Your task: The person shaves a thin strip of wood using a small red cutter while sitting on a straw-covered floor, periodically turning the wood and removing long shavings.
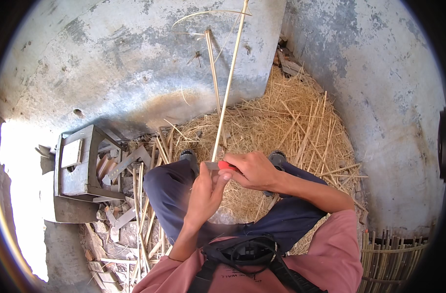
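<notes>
Gripping a long bamboo strip (228, 83) near its lower end, left hand (206, 193) closed around it; right hand (252, 171) clamped on a red-handled knife (220, 166) against it. Straw-covered floor (301, 122) ahead, concrete walls (369, 73) close around, wooden crate (78, 163) left.

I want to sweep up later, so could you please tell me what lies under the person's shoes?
A thick bed of pale straw-like shavings covers the ground under the dark shoes, with loose split cane strips scattered over it. The floor beneath is hidden.
</notes>
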Demonstrator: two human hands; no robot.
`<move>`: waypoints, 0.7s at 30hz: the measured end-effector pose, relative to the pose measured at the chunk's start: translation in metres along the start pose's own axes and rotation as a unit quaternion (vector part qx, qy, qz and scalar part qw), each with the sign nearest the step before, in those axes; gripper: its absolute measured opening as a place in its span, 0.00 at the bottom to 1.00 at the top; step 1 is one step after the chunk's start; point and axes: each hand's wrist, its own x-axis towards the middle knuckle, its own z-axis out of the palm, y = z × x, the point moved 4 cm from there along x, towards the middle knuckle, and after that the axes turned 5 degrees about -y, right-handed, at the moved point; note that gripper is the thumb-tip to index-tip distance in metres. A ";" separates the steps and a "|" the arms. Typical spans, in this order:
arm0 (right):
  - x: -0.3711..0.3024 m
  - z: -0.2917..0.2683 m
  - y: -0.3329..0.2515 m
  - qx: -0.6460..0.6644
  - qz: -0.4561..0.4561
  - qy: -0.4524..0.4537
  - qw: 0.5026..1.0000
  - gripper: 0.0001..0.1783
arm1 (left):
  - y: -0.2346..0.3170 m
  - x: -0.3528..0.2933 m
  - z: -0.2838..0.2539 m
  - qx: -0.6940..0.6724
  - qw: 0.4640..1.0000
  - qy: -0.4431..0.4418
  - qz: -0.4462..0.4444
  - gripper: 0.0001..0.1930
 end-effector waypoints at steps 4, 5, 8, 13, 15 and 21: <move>0.001 -0.001 -0.003 -0.002 -0.003 0.009 1.000 0.18 | -0.011 -0.001 0.004 0.038 0.999 0.024 0.012 0.23; 0.001 -0.002 -0.003 -0.005 -0.003 0.010 1.000 0.17 | -0.012 -0.001 0.004 0.047 0.998 0.029 0.010 0.23; 0.001 -0.005 -0.007 -0.003 0.003 0.019 1.000 0.15 | -0.008 -0.001 0.005 0.045 0.998 0.040 0.010 0.23; 0.000 -0.005 -0.008 -0.017 0.012 0.027 0.999 0.15 | -0.011 -0.002 0.007 0.066 0.995 0.060 0.037 0.16; 0.000 -0.004 -0.008 -0.023 0.014 0.036 0.999 0.15 | -0.011 -0.002 0.008 0.069 0.995 0.067 0.036 0.16; -0.002 -0.002 -0.005 -0.056 0.039 0.026 0.997 0.19 | -0.010 0.000 0.009 0.090 0.993 0.073 0.026 0.17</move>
